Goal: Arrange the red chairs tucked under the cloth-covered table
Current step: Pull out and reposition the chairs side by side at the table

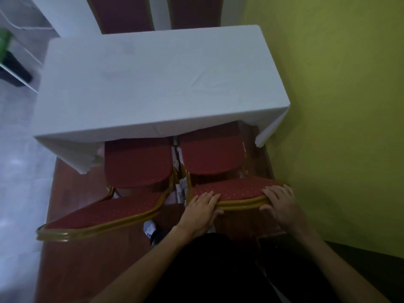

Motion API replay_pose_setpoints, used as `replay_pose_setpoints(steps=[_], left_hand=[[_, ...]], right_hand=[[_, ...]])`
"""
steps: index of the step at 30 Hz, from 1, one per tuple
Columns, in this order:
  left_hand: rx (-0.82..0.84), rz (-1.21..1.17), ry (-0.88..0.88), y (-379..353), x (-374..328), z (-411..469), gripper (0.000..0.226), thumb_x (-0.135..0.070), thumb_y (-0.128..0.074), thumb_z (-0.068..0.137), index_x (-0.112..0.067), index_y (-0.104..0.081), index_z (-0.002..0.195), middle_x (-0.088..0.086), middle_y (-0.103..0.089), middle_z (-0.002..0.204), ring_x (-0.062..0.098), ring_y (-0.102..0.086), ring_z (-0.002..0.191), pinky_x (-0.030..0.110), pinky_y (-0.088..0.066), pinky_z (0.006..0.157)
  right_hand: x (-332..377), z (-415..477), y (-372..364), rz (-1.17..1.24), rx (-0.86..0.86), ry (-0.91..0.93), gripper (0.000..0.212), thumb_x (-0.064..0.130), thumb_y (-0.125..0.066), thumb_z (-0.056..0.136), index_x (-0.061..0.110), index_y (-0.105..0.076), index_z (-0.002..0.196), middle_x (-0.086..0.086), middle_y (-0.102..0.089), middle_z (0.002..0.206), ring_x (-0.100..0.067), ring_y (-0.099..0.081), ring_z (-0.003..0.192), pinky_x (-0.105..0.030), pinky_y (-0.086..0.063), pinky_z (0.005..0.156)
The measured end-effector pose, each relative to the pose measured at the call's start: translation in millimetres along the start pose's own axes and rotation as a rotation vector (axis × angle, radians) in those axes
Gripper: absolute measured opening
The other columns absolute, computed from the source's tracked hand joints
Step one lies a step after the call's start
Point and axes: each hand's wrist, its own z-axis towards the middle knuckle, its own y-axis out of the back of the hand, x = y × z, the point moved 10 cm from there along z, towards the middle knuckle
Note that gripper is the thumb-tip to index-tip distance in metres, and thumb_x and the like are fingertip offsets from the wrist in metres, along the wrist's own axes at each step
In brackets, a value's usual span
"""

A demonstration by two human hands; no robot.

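Left hand (201,212) and right hand (281,203) grip the gold-framed top of the right chair (236,190); yellow wall (338,106) close beside; white-draped counter (153,84) overhangs padded seats; left chair (105,213) angled outward.

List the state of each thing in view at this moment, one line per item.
Right near chair: seat partly under the table, both hands on its backrest top.
Left near chair: seat partly under the table, backrest angled outward, untouched.
Two far chairs: upright against the opposite table edge.
Tablecloth: draped, lightly creased.
Left hand: gripping the backrest.
Right hand: gripping the backrest.
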Motion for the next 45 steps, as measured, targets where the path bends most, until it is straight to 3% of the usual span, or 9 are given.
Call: replay_pose_setpoints(steps=[13, 17, 22, 27, 45], left_hand=[[-0.044, -0.003, 0.036, 13.0, 4.7, 9.6, 0.061, -0.053, -0.027, 0.100, -0.020, -0.032, 0.150, 0.009, -0.036, 0.154, 0.029, -0.034, 0.140, 0.046, -0.023, 0.116], [-0.041, 0.004, 0.045, 14.3, 3.4, 8.0, 0.067, -0.057, -0.019, 0.096, -0.019, -0.033, 0.150, 0.011, -0.040, 0.152, 0.030, -0.036, 0.139, 0.046, -0.025, 0.116], [-0.051, 0.054, 0.040, 18.3, -1.8, 6.2, 0.080, -0.061, -0.005, 0.092, -0.012, -0.036, 0.147, 0.017, -0.046, 0.146, 0.034, -0.042, 0.135, 0.047, -0.033, 0.111], [-0.045, 0.069, 0.045, 10.9, 0.0, 4.7, 0.074, -0.059, -0.011, 0.096, -0.012, -0.037, 0.147, 0.018, -0.047, 0.145, 0.036, -0.044, 0.133, 0.047, -0.035, 0.109], [-0.065, 0.079, 0.065, 5.5, -9.1, 2.1, 0.070, -0.061, -0.012, 0.098, -0.015, -0.040, 0.144, 0.016, -0.050, 0.143, 0.035, -0.047, 0.132, 0.052, -0.039, 0.108]], right_hand=[[4.5, 19.0, 14.0, -0.022, -0.067, 0.038, 0.071, 0.064, -0.031, 0.098, 0.004, -0.067, 0.111, -0.015, -0.068, 0.108, -0.032, -0.059, 0.098, -0.052, -0.047, 0.090], [7.2, 16.3, 14.8, -0.007, -0.090, 0.023, 0.071, 0.063, -0.031, 0.100, 0.002, -0.066, 0.111, -0.016, -0.067, 0.108, -0.035, -0.060, 0.097, -0.054, -0.047, 0.089], [9.8, 15.8, 18.7, -0.036, -0.132, 0.055, 0.070, 0.061, -0.033, 0.100, 0.000, -0.066, 0.104, -0.020, -0.066, 0.101, -0.038, -0.061, 0.087, -0.050, -0.049, 0.078], [11.8, 7.4, 18.4, -0.054, -0.139, 0.053, 0.070, 0.060, -0.033, 0.101, -0.001, -0.067, 0.101, -0.020, -0.066, 0.100, -0.038, -0.060, 0.085, -0.049, -0.048, 0.076], [2.6, -1.7, 9.2, 0.075, 0.044, -0.085, 0.068, 0.061, -0.030, 0.099, 0.004, -0.063, 0.115, -0.014, -0.062, 0.115, -0.035, -0.056, 0.107, -0.056, -0.040, 0.102]])
